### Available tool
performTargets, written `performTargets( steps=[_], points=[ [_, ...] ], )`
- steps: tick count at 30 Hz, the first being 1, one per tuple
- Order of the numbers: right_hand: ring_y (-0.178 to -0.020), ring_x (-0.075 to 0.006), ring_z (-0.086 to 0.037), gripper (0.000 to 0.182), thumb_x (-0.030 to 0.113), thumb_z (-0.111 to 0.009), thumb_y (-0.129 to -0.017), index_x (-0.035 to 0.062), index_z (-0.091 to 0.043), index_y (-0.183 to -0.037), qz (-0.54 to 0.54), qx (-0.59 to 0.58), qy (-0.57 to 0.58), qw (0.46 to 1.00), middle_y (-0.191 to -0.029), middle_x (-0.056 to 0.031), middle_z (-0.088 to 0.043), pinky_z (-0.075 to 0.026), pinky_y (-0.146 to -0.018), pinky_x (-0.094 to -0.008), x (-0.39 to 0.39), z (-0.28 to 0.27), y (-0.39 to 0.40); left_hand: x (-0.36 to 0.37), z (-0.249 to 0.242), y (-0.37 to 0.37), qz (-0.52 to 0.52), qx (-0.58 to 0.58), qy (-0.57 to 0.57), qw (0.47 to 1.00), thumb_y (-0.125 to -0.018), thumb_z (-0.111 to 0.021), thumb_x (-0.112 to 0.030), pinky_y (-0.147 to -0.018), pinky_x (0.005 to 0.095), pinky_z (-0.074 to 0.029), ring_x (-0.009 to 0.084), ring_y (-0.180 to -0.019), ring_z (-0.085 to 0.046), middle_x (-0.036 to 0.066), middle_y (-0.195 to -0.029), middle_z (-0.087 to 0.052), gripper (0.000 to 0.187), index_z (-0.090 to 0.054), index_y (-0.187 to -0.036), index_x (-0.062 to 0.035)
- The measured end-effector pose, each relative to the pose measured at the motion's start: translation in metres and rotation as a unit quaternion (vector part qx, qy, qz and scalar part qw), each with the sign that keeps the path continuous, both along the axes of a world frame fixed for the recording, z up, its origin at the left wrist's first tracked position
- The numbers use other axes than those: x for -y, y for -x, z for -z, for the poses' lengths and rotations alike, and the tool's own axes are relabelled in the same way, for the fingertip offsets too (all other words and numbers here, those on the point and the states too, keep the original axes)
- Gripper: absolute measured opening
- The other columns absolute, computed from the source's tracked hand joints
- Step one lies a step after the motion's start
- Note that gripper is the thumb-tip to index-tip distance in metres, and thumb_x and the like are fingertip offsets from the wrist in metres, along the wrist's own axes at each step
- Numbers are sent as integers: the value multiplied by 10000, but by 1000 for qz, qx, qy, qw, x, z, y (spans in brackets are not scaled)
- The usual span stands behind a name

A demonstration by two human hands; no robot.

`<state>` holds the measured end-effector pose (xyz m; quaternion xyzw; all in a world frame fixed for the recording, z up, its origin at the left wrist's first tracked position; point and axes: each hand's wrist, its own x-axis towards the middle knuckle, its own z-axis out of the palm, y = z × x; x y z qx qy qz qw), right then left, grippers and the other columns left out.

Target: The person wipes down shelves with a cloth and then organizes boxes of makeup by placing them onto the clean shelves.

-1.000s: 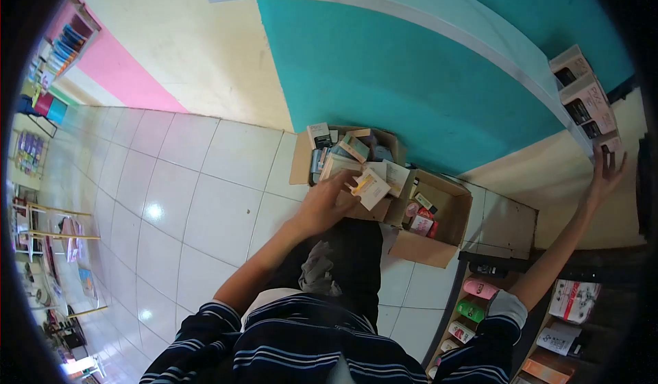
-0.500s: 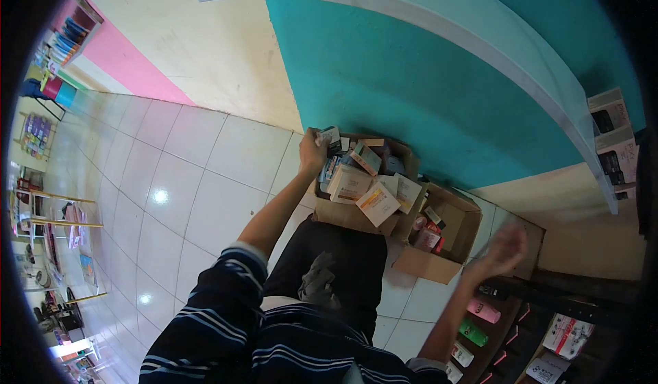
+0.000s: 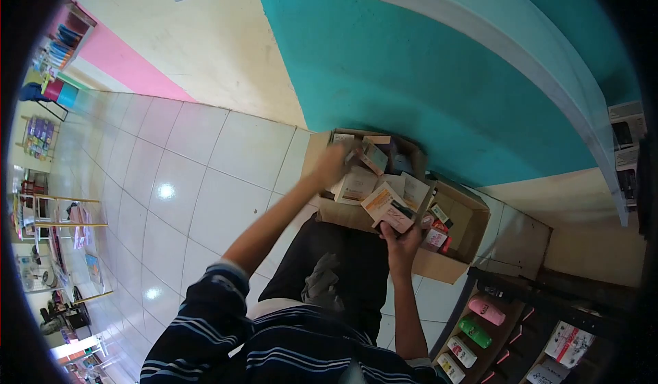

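Observation:
Against the teal wall stands a cardboard box [image 3: 343,214] full of small product boxes, several of them cream-coloured [image 3: 356,184]. My left hand [image 3: 332,167], blurred, is over its left part; whether it holds anything is hidden. At the right front of this box, my right hand [image 3: 401,243] grips a small white box with pink lettering [image 3: 397,217], tilted above the cream boxes. A second open cardboard box [image 3: 439,267] stands to the right, with red and white packages [image 3: 436,237] inside.
A white curved shelf edge [image 3: 411,2] runs overhead. At the lower right is a dark rack with a pink bottle [image 3: 487,309] and a green bottle [image 3: 476,332]. White tiled floor [image 3: 226,151] lies to the left. A grey cloth [image 3: 322,281] rests on my lap.
My right hand has moved left from beyond the second box and now holds the small white box. My left hand has shifted right and slightly down, over the full box.

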<state>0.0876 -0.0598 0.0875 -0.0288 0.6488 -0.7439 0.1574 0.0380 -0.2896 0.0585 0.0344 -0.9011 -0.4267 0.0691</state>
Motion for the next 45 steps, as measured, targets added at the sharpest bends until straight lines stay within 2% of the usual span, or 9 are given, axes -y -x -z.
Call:
performTargets(
  steps=[5,15,17,24,30,32,35,38,45],
  points=[
    [-701,-85,-527,347,97,-651,-779,-1,-450,-1044,57,-25,-61,996,-905,-62,-555,-451,-570,-206,-19,-7,3,43,34,44,91,160,344,921,-737,-556,-40,-823,425,-400,249,-985,-526,94,-999,-577,259,-575,-992,-77],
    [-686,-81,-523,375,126,-678,-764,8,-449,-1037,81,4,-70,994,-878,-47,-553,-445,-553,-207,-33,7,-5,36,56,35,113,118,422,892,-735,-566,-71,-943,430,-319,236,-1052,-452,104,-1073,-502,346,-534,-1079,-59],
    [-692,-84,-523,361,119,-678,-764,9,-454,-1024,89,-3,-64,994,-877,-49,-554,-450,-579,-219,-31,6,-5,29,63,34,104,146,524,833,-771,-539,-104,-950,454,-312,220,-1123,-395,88,-1140,-446,326,-513,-1094,-71],
    [-726,-92,-528,337,111,-675,-767,3,-464,-1007,97,-2,-75,992,-886,-54,-558,-451,-628,-224,-38,6,-4,40,74,26,97,54,505,856,-722,-599,-117,-948,451,-324,241,-1041,-457,89,-1068,-506,363,-540,-1077,-70],
    [-755,-93,-550,390,153,-678,-761,37,-465,-1067,101,-7,-66,993,-886,-41,-555,-486,-583,-218,-44,10,-3,51,10,11,47,-7,278,960,-738,-573,-96,-894,399,-405,275,-990,-521,113,-1022,-553,307,-541,-1042,-62],
    [-827,-141,-568,413,223,-643,-791,39,-457,-1111,98,107,18,989,-949,-64,-552,-504,-669,-286,-44,3,-2,45,-9,-4,-40,-108,148,982,-716,-596,-57,-837,381,-457,310,-992,-542,140,-1073,-548,304,-569,-1019,-56],
    [-965,-203,-553,441,285,-580,-832,39,-437,-1168,69,187,163,966,-1066,-106,-529,-500,-770,-391,-27,-16,-8,4,-44,-46,-37,-205,174,962,-666,-627,-27,-625,339,-516,256,-847,-606,116,-1050,-550,306,-637,-960,-110],
    [-1080,-234,-502,454,312,-528,-861,43,-415,-1208,-54,231,306,922,-1169,-128,-485,-481,-821,-471,-4,-39,-7,-32,-61,-91,60,-248,166,952,-638,-625,-28,-662,345,-541,297,-1016,-567,145,-1126,-542,353,-658,-975,-125],
    [-1034,-234,-538,388,303,-513,-869,46,-451,-1153,-95,182,290,935,-1134,-104,-521,-491,-812,-461,-12,-54,-14,-70,-91,-134,26,-207,124,970,-641,-594,0,-699,337,-533,305,-994,-578,163,-1194,-494,414,-630,-1039,-107]
  ],
)
